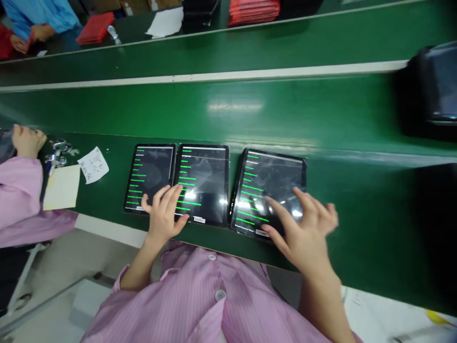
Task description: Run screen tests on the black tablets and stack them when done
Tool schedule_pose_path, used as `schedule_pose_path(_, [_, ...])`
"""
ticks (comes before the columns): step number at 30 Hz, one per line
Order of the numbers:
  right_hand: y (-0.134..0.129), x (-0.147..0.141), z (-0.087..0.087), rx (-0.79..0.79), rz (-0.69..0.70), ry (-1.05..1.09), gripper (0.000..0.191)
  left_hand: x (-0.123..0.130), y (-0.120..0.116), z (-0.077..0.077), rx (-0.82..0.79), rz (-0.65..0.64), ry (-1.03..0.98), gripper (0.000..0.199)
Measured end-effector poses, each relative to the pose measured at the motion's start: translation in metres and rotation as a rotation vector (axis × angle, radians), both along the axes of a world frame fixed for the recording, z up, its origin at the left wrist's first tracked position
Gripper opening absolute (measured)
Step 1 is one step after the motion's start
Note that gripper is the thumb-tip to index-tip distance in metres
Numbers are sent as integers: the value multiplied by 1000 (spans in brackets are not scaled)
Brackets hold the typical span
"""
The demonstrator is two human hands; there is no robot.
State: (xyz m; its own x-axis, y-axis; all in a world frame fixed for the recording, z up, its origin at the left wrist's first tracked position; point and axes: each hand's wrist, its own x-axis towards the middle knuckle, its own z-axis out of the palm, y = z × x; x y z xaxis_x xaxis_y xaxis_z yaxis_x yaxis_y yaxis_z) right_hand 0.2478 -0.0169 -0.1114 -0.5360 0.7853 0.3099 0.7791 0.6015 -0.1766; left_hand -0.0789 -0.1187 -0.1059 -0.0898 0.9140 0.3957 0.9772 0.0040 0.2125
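Three black tablets lie side by side on the green bench, their dark screens showing lines of green text. Over the gap between the left tablet point(152, 166) and the middle tablet point(204, 190) is my left hand point(163, 212), fingers spread and holding nothing. Above the lower part of the right tablet point(274, 174) hovers my right hand point(307, 228), its fingers apart and the index finger near the screen. Whether either fingertip touches glass I cannot tell. Small white labels sit at the lower edges of the middle and right tablets.
Left of the tablets lie a handwritten note point(94, 165), a yellow pad point(62, 187) and a shiny metal object point(58, 151). A co-worker's hand point(28, 139) rests nearby. Dark stacked devices point(441, 85) stand at right. Red packets point(254, 10) and another person's hands point(42, 32) are across the bench.
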Motion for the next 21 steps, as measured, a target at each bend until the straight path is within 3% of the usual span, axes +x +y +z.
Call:
schedule_pose_path(5, [2,19,8,27,-121,114,58,-51,-23,-7,88,432,18,59])
schedule_pose_path(7, [3,21,9,32,-183,133,56,-69,-31,-6,58,498,-16,61])
schedule_pose_path(11, [8,21,7,44,-216,96,55,-86,-37,1,-78,429,-51,54])
schedule_pose_path(13, [12,21,5,101,-199,91,55,-86,-35,3,-10,436,-43,54])
schedule_pose_path(16, [15,17,3,133,-148,64,50,-75,-26,0,144,423,-17,56])
schedule_pose_path(21, [17,-7,6,-4,-121,-56,42,-40,-2,-6,50,149,17,47])
